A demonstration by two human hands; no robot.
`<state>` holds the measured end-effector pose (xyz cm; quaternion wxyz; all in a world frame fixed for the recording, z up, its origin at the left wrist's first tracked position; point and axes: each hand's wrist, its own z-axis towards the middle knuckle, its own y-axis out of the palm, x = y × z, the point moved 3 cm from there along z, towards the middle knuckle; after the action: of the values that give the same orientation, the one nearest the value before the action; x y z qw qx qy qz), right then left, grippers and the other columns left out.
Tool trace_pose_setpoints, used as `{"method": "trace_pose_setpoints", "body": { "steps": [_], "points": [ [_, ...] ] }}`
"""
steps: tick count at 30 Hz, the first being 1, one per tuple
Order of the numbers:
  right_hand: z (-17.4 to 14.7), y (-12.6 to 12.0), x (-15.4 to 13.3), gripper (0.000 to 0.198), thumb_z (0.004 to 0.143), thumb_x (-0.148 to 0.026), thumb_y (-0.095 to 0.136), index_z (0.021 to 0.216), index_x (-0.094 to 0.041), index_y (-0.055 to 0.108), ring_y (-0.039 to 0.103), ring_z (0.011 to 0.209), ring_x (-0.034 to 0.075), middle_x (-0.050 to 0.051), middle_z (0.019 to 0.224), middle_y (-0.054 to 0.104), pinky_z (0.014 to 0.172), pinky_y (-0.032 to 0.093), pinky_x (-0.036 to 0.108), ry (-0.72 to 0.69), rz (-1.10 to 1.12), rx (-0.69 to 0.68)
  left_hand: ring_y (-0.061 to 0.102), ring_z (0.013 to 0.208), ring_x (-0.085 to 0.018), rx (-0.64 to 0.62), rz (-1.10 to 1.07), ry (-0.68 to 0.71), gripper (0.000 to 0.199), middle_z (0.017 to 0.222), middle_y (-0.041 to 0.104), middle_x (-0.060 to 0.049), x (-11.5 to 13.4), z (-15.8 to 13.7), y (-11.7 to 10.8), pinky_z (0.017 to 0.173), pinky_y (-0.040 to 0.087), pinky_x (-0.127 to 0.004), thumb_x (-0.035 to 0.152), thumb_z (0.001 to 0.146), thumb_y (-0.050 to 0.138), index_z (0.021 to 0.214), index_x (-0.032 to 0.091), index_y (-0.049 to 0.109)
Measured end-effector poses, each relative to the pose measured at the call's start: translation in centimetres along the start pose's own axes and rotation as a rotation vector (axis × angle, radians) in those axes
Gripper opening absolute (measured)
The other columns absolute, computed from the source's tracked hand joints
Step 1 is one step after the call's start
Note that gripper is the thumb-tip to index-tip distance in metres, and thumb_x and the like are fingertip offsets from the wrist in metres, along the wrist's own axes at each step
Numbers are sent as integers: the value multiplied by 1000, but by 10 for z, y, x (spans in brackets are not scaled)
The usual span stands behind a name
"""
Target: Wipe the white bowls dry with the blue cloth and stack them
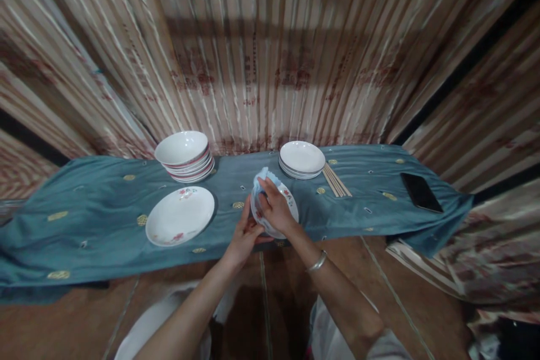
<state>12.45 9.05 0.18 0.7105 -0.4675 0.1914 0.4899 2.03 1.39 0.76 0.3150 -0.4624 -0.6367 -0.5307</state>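
Note:
A white plate with a red flower print is held tilted above the front edge of the table. My left hand grips its left lower rim, thumb and fingers on either side. Pressed against the plate's face is a light blue cloth, held under the bent fingers of my right hand. The two hands are close together, and the right one covers much of the plate. To the left, a flowered white plate lies flat on the cloth-covered table.
A stack of bowls stands at the back left. Several small plates are stacked behind my hands, with wooden chopsticks beside them. A black phone lies at right on the green tablecloth. A pleated curtain hangs behind.

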Motion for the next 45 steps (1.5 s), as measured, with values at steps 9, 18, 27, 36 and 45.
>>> {"method": "trace_pose_setpoints", "body": {
  "steps": [9, 18, 27, 36, 45],
  "points": [
    [-28, -1, -18, 36, 86, -25, 47, 116, -23, 66, 61, 110, 18, 2, 117, 67, 100, 44, 35, 204, 408, -176, 64, 78, -18, 25, -73, -24, 99, 87, 69, -1, -1, 1, -6, 72, 58, -38, 13, 65, 70, 149, 28, 22],
    [-41, -18, -8, 23, 75, -25, 55, 89, -18, 73, 62, 75, 14, 0, 82, 71, 75, 49, 27, 319, 586, -365, 63, 72, -15, 36, -24, -52, 104, 87, 67, 1, 4, 2, -8, 67, 58, -35, 11, 61, 69, 150, 31, 19],
    [-47, -40, 16, 24, 69, -15, 52, 79, -17, 74, 57, 60, 12, -2, 66, 67, 60, 43, 21, 310, 341, -611, 65, 74, -20, -4, 26, -24, 102, 86, 69, -1, 5, 2, -10, 67, 58, -38, 15, 63, 68, 150, 30, 18],
    [-40, -59, 30, 22, 76, -16, 54, 80, -21, 74, 67, 83, 19, 3, 85, 74, 75, 47, 27, 250, -357, -490, 65, 85, -22, -21, 49, -22, 103, 108, 67, -5, 4, 2, -11, 70, 58, -39, 16, 63, 70, 150, 34, 18],
    [-31, -50, 38, 32, 82, -7, 44, 101, -16, 68, 57, 106, 22, 11, 108, 66, 101, 42, 38, 107, -536, -179, 63, 91, -24, -35, 70, -10, 108, 112, 66, -7, 7, 1, -7, 72, 58, -40, 24, 63, 74, 151, 29, 12]
  ]
}}
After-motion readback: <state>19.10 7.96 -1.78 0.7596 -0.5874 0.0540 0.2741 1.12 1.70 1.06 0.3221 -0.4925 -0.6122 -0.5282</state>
